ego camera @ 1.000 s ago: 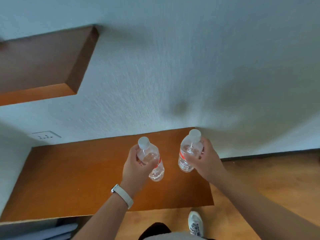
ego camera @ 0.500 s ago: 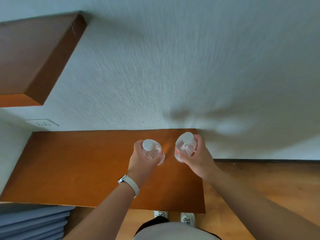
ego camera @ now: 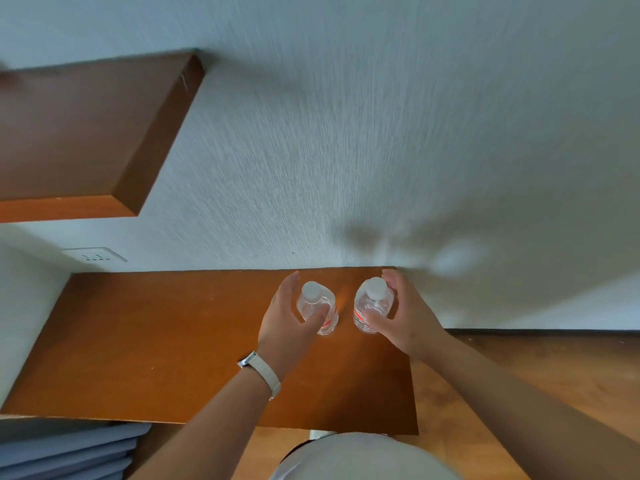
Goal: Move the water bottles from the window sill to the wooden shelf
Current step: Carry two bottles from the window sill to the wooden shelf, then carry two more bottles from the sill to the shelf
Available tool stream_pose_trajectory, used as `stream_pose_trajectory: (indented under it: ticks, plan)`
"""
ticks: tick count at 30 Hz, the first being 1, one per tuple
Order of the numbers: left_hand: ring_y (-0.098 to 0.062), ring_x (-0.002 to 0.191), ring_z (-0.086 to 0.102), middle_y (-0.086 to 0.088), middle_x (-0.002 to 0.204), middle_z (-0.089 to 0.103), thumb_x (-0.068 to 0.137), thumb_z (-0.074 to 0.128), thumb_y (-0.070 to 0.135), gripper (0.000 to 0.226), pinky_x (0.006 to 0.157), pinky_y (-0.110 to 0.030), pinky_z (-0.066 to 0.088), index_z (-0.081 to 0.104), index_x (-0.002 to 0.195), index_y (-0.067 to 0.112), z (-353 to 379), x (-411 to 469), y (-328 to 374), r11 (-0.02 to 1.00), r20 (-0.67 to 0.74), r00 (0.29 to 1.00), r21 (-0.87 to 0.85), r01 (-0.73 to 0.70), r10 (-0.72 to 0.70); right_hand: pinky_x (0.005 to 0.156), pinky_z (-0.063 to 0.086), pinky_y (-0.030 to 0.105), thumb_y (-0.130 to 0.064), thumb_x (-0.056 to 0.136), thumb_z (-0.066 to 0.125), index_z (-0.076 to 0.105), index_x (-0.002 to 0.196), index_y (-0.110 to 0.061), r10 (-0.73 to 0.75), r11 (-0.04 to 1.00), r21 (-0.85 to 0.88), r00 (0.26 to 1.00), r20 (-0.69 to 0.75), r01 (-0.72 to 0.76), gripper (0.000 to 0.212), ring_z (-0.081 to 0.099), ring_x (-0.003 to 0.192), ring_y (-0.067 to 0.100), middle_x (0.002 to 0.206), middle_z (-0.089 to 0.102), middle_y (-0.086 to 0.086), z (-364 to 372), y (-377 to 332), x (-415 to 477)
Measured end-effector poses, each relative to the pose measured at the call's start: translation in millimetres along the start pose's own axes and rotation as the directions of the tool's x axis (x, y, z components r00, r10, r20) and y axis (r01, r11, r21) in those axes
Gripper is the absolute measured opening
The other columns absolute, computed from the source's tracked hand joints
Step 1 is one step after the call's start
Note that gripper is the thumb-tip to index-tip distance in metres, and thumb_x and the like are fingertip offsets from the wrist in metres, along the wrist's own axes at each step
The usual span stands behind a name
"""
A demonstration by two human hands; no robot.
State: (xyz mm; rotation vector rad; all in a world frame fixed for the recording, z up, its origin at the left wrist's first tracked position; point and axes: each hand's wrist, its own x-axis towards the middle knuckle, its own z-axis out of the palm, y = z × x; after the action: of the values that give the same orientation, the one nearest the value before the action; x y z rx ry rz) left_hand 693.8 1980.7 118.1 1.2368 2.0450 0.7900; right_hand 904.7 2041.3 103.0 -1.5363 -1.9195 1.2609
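Two small clear water bottles with white caps and red labels stand upright on the lower wooden shelf [ego camera: 173, 341], near its right end and close to the wall. My left hand [ego camera: 284, 327] cups the left bottle [ego camera: 317, 308] from the left. Its fingers are straight and apart from the bottle, and its thumb lies across the bottle's lower front. My right hand [ego camera: 405, 317] mirrors it around the right bottle [ego camera: 372, 308], fingers spread behind the cap and thumb low in front. Neither hand is clamped on its bottle.
A second wooden shelf [ego camera: 86, 133] juts from the wall at upper left. A wall socket [ego camera: 93, 256] sits above the lower shelf's left end. Folded blue-grey cloth [ego camera: 65, 452] lies under the shelf at lower left. Wooden floor [ego camera: 536, 368] lies to the right.
Both bottles have come down onto the shelf and now stand upright. My fingers have loosened from a full grip to spread around them.
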Motion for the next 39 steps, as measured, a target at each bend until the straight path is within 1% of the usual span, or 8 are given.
stream_pose_trajectory:
  ticks: [2, 6, 10, 13, 17, 24, 30, 39]
  plan:
    - [-0.016, 0.136, 0.044, 0.008, 0.151, 0.044, 0.084, 0.070, 0.053, 0.076, 0.104, -0.035, 0.040, 0.035, 0.149, 0.032, -9.3, -3.4, 5.7, 0.995, -0.028, 0.997, 0.076, -0.065, 0.067, 0.099, 0.033, 0.022, -0.053, 0.087, 0.064, 0.028, 0.148, -0.030, -0.072, 0.994, -0.089, 0.997, -0.023, 0.070, 0.074, 0.040, 0.128, 0.004, 0.146, 0.039, -0.014, -8.9, -10.0, -0.8]
    - [-0.015, 0.144, 0.034, 0.010, 0.156, 0.036, 0.090, 0.059, 0.056, 0.069, 0.113, -0.040, 0.035, 0.035, 0.150, 0.033, -26.8, -13.5, 12.4, 0.942, -0.044, 0.982, 0.293, -0.160, 0.181, 0.106, 0.020, 0.018, -0.049, 0.095, 0.055, 0.038, 0.147, -0.025, -0.271, 0.899, -0.358, 0.963, 0.000, 0.253, 0.060, 0.030, 0.140, 0.010, 0.153, 0.037, -0.008, -23.9, -30.5, -1.3]
    - [-0.019, 0.146, 0.032, 0.007, 0.157, 0.036, 0.094, 0.036, 0.062, 0.063, 0.115, -0.037, 0.019, 0.042, 0.148, 0.030, -44.6, -32.1, 11.1, 0.839, -0.064, 0.960, 0.504, -0.206, 0.274, 0.102, 0.046, 0.039, -0.056, 0.095, 0.040, 0.055, 0.136, -0.017, -0.505, 0.730, -0.504, 0.861, 0.057, 0.461, 0.059, 0.050, 0.129, 0.023, 0.139, 0.056, 0.003, -24.3, -49.2, -3.2]
    - [-0.017, 0.150, 0.020, 0.008, 0.162, 0.026, 0.099, 0.031, 0.058, 0.059, 0.117, -0.035, 0.005, 0.032, 0.152, 0.033, -56.7, -51.5, 7.0, 0.767, -0.065, 0.968, 0.623, -0.151, 0.242, 0.099, 0.047, 0.046, -0.058, 0.096, 0.030, 0.056, 0.133, -0.018, -0.569, 0.614, -0.566, 0.805, 0.166, 0.551, 0.061, 0.053, 0.128, 0.028, 0.137, 0.058, 0.004, -14.1, -61.5, -6.9]
    - [-0.016, 0.150, 0.021, 0.007, 0.162, 0.028, 0.095, 0.017, 0.063, 0.065, 0.123, -0.043, 0.013, 0.032, 0.152, 0.035, -77.2, -81.5, -3.0, 0.720, -0.067, 0.973, 0.684, -0.117, 0.222, 0.104, 0.042, 0.043, -0.058, 0.096, 0.031, 0.053, 0.135, -0.023, -0.586, 0.559, -0.555, 0.767, 0.261, 0.616, 0.057, 0.047, 0.133, 0.023, 0.141, 0.054, 0.000, 8.4, -81.8, -20.7]
    - [-0.024, 0.139, 0.045, 0.001, 0.149, 0.050, 0.097, 0.028, 0.057, 0.056, 0.114, -0.044, 0.026, 0.050, 0.141, 0.030, -118.5, -130.7, -39.5, 0.695, -0.216, 0.953, 0.719, 0.007, 0.213, 0.104, 0.041, 0.043, -0.057, 0.097, 0.033, 0.053, 0.136, -0.023, -0.621, 0.438, -0.534, 0.673, 0.402, 0.723, 0.056, 0.047, 0.133, 0.024, 0.142, 0.053, 0.000, 57.1, -127.1, -48.9]
    - [-0.026, 0.135, 0.050, 0.000, 0.144, 0.055, 0.097, 0.032, 0.055, 0.053, 0.111, -0.047, 0.032, 0.055, 0.137, 0.029, -172.2, -188.9, -95.5, 0.694, -0.314, 0.929, 0.714, 0.094, 0.197, 0.103, 0.038, 0.036, -0.059, 0.096, 0.032, 0.055, 0.134, -0.025, -0.648, 0.322, -0.518, 0.584, 0.490, 0.792, 0.056, 0.051, 0.130, 0.024, 0.140, 0.056, -0.001, 127.0, -174.4, -85.4]
    - [-0.030, 0.132, 0.052, -0.007, 0.139, 0.059, 0.096, 0.042, 0.049, 0.049, 0.105, -0.054, 0.045, 0.057, 0.135, 0.024, -284.1, -326.8, -230.5, 0.741, -0.502, 0.857, 0.618, 0.262, 0.115, 0.108, 0.040, 0.045, -0.054, 0.098, 0.034, 0.051, 0.140, -0.018, -0.690, 0.128, -0.313, 0.311, 0.653, 0.941, 0.057, 0.042, 0.136, 0.026, 0.144, 0.050, 0.005, 303.1, -265.1, -185.4]
